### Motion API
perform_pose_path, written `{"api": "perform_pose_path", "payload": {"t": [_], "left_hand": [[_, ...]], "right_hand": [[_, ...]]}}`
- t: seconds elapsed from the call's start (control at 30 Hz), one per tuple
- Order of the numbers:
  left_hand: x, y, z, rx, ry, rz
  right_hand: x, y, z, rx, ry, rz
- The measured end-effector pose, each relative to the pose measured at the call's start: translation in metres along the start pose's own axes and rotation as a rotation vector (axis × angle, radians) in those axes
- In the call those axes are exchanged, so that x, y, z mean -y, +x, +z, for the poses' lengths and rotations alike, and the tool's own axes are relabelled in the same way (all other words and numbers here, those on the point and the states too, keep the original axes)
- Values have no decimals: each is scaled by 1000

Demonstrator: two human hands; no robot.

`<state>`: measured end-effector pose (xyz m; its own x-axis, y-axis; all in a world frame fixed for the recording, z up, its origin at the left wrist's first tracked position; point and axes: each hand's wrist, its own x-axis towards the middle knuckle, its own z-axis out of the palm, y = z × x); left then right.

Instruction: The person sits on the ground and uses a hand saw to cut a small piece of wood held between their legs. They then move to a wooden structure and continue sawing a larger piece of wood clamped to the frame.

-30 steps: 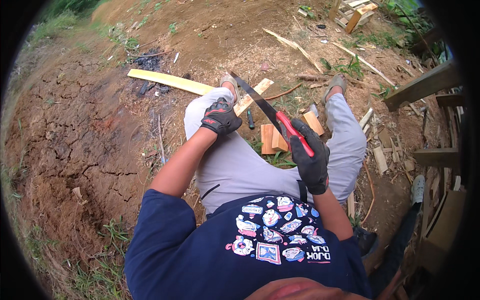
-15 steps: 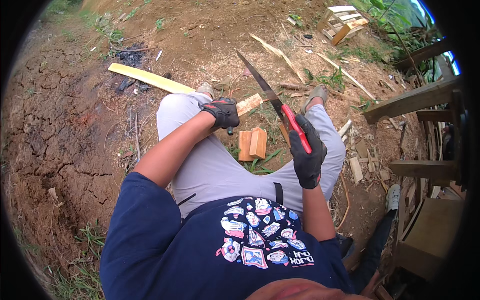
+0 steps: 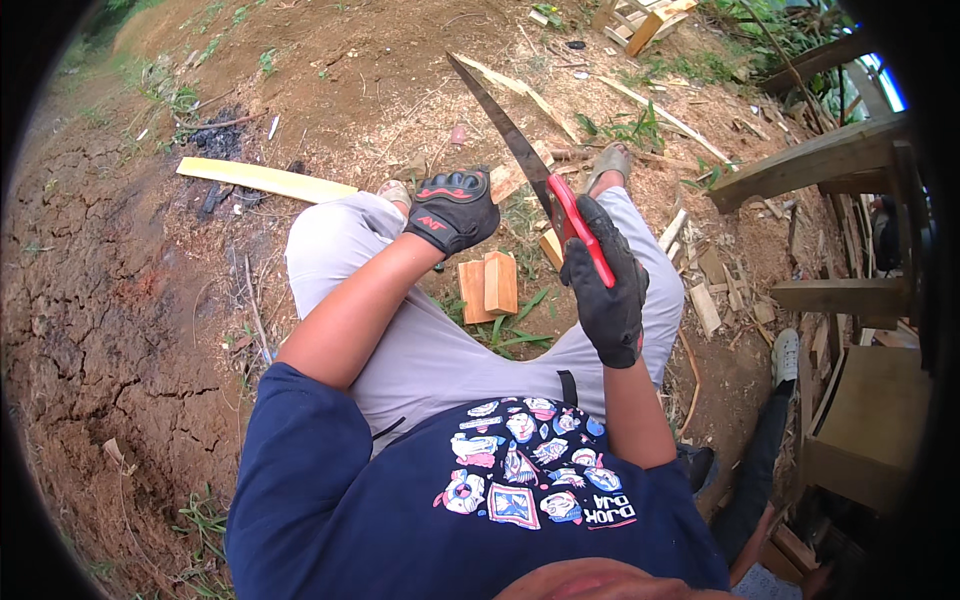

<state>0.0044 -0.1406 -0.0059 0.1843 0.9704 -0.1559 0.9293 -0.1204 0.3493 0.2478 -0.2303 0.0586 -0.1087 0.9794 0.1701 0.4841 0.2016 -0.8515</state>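
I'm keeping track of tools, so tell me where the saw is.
In the head view, the saw is at upper middle, its red handle in the gloved right hand, its blade slanting up and left past the gloved left hand.

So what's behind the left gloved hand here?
A pale wood piece shows past the left hand, toward the saw; its near end and anything under the palm are covered.
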Motion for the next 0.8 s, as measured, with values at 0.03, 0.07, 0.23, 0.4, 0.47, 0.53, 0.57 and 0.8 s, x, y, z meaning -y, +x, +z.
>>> {"api": "perform_pose_path", "payload": {"t": [0.03, 0.07, 0.23, 0.4, 0.47, 0.53, 0.57, 0.8], "left_hand": [[0, 2, 2, 28, -11, -1], [-1, 4, 5, 57, -22, -2], [-6, -3, 5, 114, -21, 67], [-19, 6, -20, 57, -34, 130], [-33, 12, -29, 124, -75, 162], [-47, 19, -37, 183, -92, 169], [-51, 21, -34, 150, -101, 185], [-62, 48, -10, 74, -118, 260]], "right_hand": [[2, -2, -2, 68, 88, 100], [-15, -9, 4, 8, 132, 0], [-11, -25, -1, -97, 343, 233], [3, -24, -6, -189, 83, 38], [2, -11, -13, -199, -16, -91], [8, 9, -19, -216, -104, -218], [9, 19, -20, -217, -139, -275], [-24, 27, -22, -244, -33, -113]]}}
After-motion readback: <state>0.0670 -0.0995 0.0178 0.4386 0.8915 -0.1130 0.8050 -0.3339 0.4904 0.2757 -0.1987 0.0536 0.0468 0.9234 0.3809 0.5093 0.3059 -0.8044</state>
